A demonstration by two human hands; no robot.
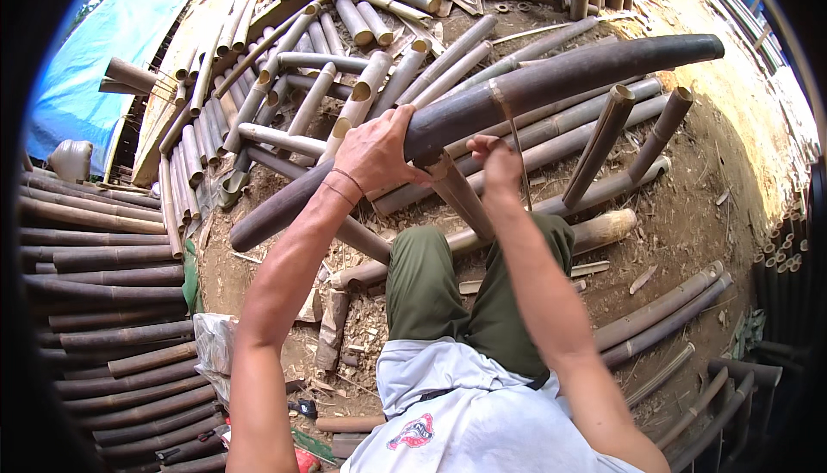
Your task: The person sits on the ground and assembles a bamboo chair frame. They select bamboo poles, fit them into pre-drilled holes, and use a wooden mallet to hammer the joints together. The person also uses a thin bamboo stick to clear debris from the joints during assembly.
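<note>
A long, dark bamboo pole (551, 85) lies slantwise in front of me, propped on a bamboo support (461, 196). My left hand (379, 147) is wrapped round the pole left of its middle, fingers over the top and thumb beneath. Below the pole, my right hand (498, 163) is curled into a fist, slightly blurred. Just right of that fist runs a thin, narrow strip (517, 147), like a blade seen edge-on. It reaches up to a pale ring on the pole. Whether the fist holds this strip is hidden.
Cut bamboo lengths (129, 301) are stacked at the left, with more bamboo pieces (353, 21) piled at the back. Upright bamboo posts (599, 146) stand right of my knees. Loose poles (663, 305) lie on the shaving-strewn ground. A blue tarp (103, 59) hangs far left.
</note>
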